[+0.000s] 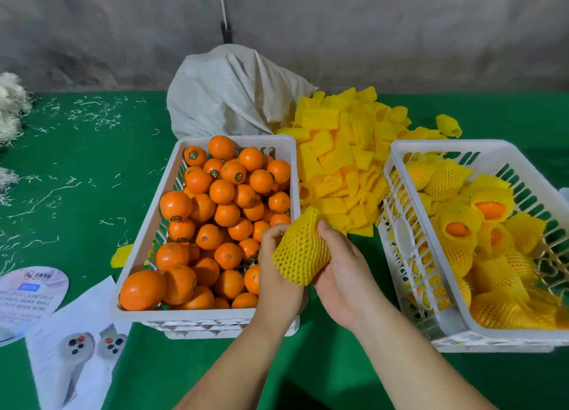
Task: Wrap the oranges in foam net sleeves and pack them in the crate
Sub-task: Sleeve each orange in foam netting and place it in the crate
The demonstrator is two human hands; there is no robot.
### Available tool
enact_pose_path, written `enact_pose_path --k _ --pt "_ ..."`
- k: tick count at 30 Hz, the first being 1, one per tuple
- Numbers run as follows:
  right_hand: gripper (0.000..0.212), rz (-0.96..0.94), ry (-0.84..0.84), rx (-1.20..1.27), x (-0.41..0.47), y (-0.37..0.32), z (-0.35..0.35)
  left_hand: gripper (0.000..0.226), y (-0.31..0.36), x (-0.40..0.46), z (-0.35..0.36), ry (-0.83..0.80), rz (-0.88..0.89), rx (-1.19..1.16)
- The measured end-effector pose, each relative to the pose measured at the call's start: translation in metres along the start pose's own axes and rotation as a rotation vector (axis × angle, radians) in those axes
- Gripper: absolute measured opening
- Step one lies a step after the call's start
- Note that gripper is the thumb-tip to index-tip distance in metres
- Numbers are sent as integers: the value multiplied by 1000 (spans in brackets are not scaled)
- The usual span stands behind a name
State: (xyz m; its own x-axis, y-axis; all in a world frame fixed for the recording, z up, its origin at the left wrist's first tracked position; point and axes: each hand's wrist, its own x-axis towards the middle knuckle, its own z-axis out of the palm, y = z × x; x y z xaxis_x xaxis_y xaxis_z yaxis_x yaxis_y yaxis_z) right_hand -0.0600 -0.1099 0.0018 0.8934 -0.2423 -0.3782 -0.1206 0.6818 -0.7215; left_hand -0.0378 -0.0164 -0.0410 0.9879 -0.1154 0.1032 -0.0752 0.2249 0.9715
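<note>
Netting in yellow foam, a single sleeve (300, 249), sits stretched over an orange at the centre of the view, with only a speck of orange skin showing through the mesh. Both hands are clamped on it: the left hand (278, 265) grips it from nine o'clock, the right hand (341, 274) cups it from three o'clock and below, thumb on top, probably so the net can be pulled down evenly over the fruit. The loose end of the sleeve points up toward twelve o'clock. The bundle is held above the gap between two crates, close to both, which keeps the reach short either way. At nine o'clock stands the white crate of bare oranges (215, 212), heaped nearly to its rim (132, 237). At three o'clock the second white crate (409, 255) holds the wrapped oranges (480, 221), laid loosely, several with skin showing at the open ends. At one o'clock a heap of spare sleeves (345, 151) lies on the green worktop (86, 163), spilling from a white sack (228, 98) at twelve o'clock. Printed sheets (74, 348) lie at seven o'clock.
</note>
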Motion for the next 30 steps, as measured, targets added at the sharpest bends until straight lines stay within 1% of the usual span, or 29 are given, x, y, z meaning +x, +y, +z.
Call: enact_pose_path --k 2,5,6,7,10,11,13,15,17,18,19,20,21,22,23,24,25,26,27,28,29,30 --pt "33 -37 93 -5 2 -4 -2 41 -8 2 0 -33 47 112" --pt "31 -46 205 -37 9 -7 -12 44 -18 3 0 -171 67 315" --pt "35 -55 204 -46 10 -9 -15 45 -20 2 0 -207 69 350" --pt "42 -64 164 -62 10 -10 -17 46 -22 3 0 -225 77 380" --pt "72 -59 -9 -216 12 -8 -24 49 -23 5 -2 -272 98 475" --pt "77 -69 -30 -254 16 -7 -30 55 -21 6 -5 -327 87 503" --pt "89 -88 -31 -227 22 -13 -43 67 -19 4 -13 -456 51 540" --pt "99 -44 102 -144 29 -34 -57 67 -18 0 -17 -512 58 591" --pt "90 -37 238 -43 41 -67 -76 58 -17 -4 -15 -457 60 595" --pt "92 -82 269 -56 44 -85 -85 55 -17 -3 -13 -400 34 552" --pt "102 -144 301 -108 47 -100 -96 51 -17 1 -14 -335 -7 495" --pt "111 -145 354 -168 56 -121 -103 46 -19 7 -16 -269 -51 445" --pt "106 -210 449 -163 68 -140 -109 41 -22 16 -21 -213 -99 428" --pt "94 -295 539 -182 73 -152 -121 37 -25 26 -30 -183 -146 468" --pt "89 -361 619 -159 79 -158 -131 36 -28 37 -41 -184 -190 584" --pt "87 -431 666 -163 87 -161 -143 40 -33 49 -54 -226 -235 778" --pt "81 -438 680 -134 94 -165 -148 49 -39 60 -65 -303 -300 1016" --pt "78 -411 656 -140 99 -161 -150 58 -45 70 -74 -390 -403 1228" --pt "77 -377 603 -201 99 -151 -146 68 -49 77 -79 -479 -533 1368" --pt "76 -374 601 -298 98 -139 -141 78 -52 82 -83 -574 -660 1450" --pt "72 -407 603 -490 98 -125 -137 88 -55 84 -84 -674 -760 1497" --pt "64 -500 575 -799 97 -111 -137 97 -58 84 -83 -764 -824 1537"
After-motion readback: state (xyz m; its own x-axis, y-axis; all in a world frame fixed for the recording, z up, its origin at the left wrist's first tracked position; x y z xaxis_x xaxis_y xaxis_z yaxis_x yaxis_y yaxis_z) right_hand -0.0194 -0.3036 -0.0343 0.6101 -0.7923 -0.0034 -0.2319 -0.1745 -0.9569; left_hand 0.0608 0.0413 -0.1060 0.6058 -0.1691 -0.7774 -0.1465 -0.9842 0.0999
